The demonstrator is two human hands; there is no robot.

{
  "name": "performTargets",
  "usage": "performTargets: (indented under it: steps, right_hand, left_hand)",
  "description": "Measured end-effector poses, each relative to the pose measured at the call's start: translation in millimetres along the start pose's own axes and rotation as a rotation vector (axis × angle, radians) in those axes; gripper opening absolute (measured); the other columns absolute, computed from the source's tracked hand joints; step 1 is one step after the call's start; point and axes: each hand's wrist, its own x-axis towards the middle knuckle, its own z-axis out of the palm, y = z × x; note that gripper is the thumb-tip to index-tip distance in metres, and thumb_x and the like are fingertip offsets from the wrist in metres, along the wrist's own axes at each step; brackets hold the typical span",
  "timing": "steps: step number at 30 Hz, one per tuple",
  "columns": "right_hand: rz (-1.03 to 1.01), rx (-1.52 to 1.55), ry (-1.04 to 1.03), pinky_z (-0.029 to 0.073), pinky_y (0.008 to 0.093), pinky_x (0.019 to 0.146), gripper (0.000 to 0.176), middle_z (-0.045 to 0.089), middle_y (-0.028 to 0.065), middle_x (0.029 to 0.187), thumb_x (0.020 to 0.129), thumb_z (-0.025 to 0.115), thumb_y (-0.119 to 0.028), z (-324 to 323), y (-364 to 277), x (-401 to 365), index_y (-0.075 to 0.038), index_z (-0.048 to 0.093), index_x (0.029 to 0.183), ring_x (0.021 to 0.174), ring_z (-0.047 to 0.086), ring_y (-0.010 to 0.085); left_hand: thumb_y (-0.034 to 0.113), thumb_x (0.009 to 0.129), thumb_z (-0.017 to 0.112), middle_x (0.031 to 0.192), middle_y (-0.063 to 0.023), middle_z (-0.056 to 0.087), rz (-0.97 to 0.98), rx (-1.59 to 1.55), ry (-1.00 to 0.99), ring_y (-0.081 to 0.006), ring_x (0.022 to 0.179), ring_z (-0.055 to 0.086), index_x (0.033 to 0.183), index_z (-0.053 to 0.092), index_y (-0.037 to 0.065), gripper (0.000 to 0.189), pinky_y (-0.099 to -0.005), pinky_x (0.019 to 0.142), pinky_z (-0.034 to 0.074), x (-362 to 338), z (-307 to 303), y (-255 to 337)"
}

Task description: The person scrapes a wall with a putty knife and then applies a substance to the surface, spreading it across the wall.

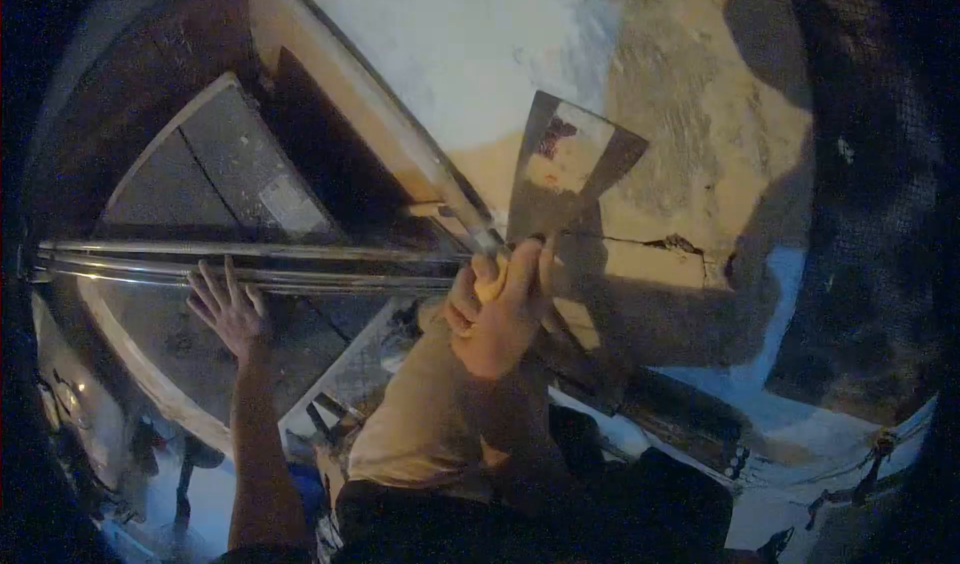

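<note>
My right hand (500, 309) is wrapped round a scraper (572, 154) near the middle of the view. The scraper's flared flat blade points up and to the right, with a pale, dark-red-stained patch on it. Its handle is mostly hidden by my fingers. On the left, my left hand (230, 309) is spread, palm showing, with its fingertips over long shiny metal bars (350, 282). These bars run from the left side of the view to just behind my right hand. Dark fan-shaped panels (190, 179) lie on both sides of them.
A long diagonal rail (390, 114) comes down from the top to my right hand. Beyond it lies a worn surface (680, 114), pale white at the top and cracked tan on the right. Dark mesh-like material (860, 244) fills the far right. My trouser leg (420, 414) is below.
</note>
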Motion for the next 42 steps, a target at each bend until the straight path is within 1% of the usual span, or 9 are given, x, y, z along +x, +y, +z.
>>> performTargets:
  steps: [2, 4, 7, 10, 14, 19, 23, 26, 42]
  right_hand:
    - [-0.028, 0.078, -0.256, 0.028, 0.0239, 0.034, 0.033, 0.047, -0.0007, 0.075, 0.100, 0.036, -0.046, -26, 7, 19, -0.015, 0.044, 0.090, 0.042, 0.037, 0.0125]
    - [-0.064, -0.336, 0.413, 0.029, 0.0240, 0.035, 0.032, 0.049, -0.0003, 0.077, 0.100, 0.035, -0.046, 57, -7, 0, -0.016, 0.045, 0.092, 0.042, 0.038, 0.0132]
    - [-0.120, -0.287, 0.328, 0.028, 0.0249, 0.033, 0.028, 0.050, 0.0004, 0.073, 0.100, 0.036, -0.045, 28, 5, -11, -0.019, 0.046, 0.094, 0.039, 0.035, 0.0128]
    - [0.012, 0.022, -0.645, 0.027, 0.0263, 0.031, 0.036, 0.052, 0.0008, 0.070, 0.099, 0.031, -0.052, -25, -3, 30, -0.021, 0.048, 0.093, 0.037, 0.034, 0.0130]
    - [-0.039, -0.265, 0.144, 0.027, 0.0252, 0.031, 0.036, 0.052, 0.0017, 0.071, 0.098, 0.031, -0.054, 9, 2, 3, -0.023, 0.048, 0.093, 0.037, 0.035, 0.0130]
    - [-0.073, 0.230, -0.020, 0.026, 0.0231, 0.032, 0.027, 0.052, 0.0024, 0.074, 0.098, 0.037, -0.049, -19, 9, 3, -0.023, 0.044, 0.101, 0.039, 0.036, 0.0124]
    - [-0.140, -0.292, 0.215, 0.026, 0.0252, 0.032, 0.027, 0.048, -0.0004, 0.075, 0.099, 0.038, -0.048, 22, 2, 10, -0.023, 0.046, 0.096, 0.042, 0.038, 0.0145]
    - [0.005, 0.205, 0.434, 0.025, 0.0251, 0.033, 0.025, 0.046, -0.0009, 0.073, 0.100, 0.036, -0.045, 34, 1, -1, -0.022, 0.045, 0.098, 0.039, 0.035, 0.0134]
    - [-0.111, -0.150, 0.285, 0.025, 0.0232, 0.029, 0.047, 0.045, -0.0012, 0.066, 0.098, 0.036, -0.053, 39, -2, 11, -0.012, 0.046, 0.078, 0.036, 0.033, 0.0115]
  left_hand:
    - [0.044, 0.098, 0.024, 0.157, -0.0093, 0.017, -0.008, 0.005, 0.001, -0.0329, 0.145, 0.010, 0.147, 0.033, 0.025, 0.054, -0.0554, 0.116, 0.005, 1, 0, 4]
    - [0.043, 0.097, 0.024, 0.157, -0.0092, 0.017, -0.011, 0.004, -0.009, -0.0329, 0.145, 0.010, 0.147, 0.034, 0.025, 0.053, -0.0551, 0.116, 0.005, -1, -4, 4]
    - [0.043, 0.097, 0.026, 0.157, -0.0089, 0.017, -0.018, -0.012, -0.023, -0.0326, 0.145, 0.010, 0.147, 0.033, 0.026, 0.053, -0.0552, 0.116, 0.005, 1, -9, 4]
    - [0.044, 0.097, 0.027, 0.157, -0.0088, 0.016, -0.008, 0.002, 0.001, -0.0325, 0.145, 0.010, 0.147, 0.032, 0.028, 0.053, -0.0553, 0.116, 0.005, -1, -1, 1]
    - [0.041, 0.097, 0.029, 0.157, -0.0090, 0.016, 0.005, 0.008, -0.001, -0.0330, 0.145, 0.012, 0.146, 0.034, 0.026, 0.052, -0.0553, 0.116, 0.005, -2, -1, 0]
    - [0.038, 0.098, 0.032, 0.157, -0.0094, 0.018, -0.018, -0.018, -0.031, -0.0329, 0.145, 0.012, 0.145, 0.036, 0.023, 0.050, -0.0560, 0.115, 0.007, 1, -8, 4]
    - [0.036, 0.097, 0.032, 0.157, -0.0096, 0.018, -0.003, 0.001, -0.016, -0.0335, 0.145, 0.011, 0.145, 0.037, 0.022, 0.050, -0.0564, 0.115, 0.008, 0, -8, 4]
    - [0.038, 0.097, 0.030, 0.157, -0.0093, 0.017, -0.016, 0.003, -0.038, -0.0345, 0.145, 0.011, 0.146, 0.036, 0.023, 0.052, -0.0567, 0.115, 0.007, 1, -7, 5]
    - [0.039, 0.098, 0.032, 0.157, -0.0104, 0.016, -0.001, -0.024, -0.045, -0.0338, 0.145, 0.010, 0.146, 0.035, 0.022, 0.051, -0.0563, 0.115, 0.007, 2, -13, 4]
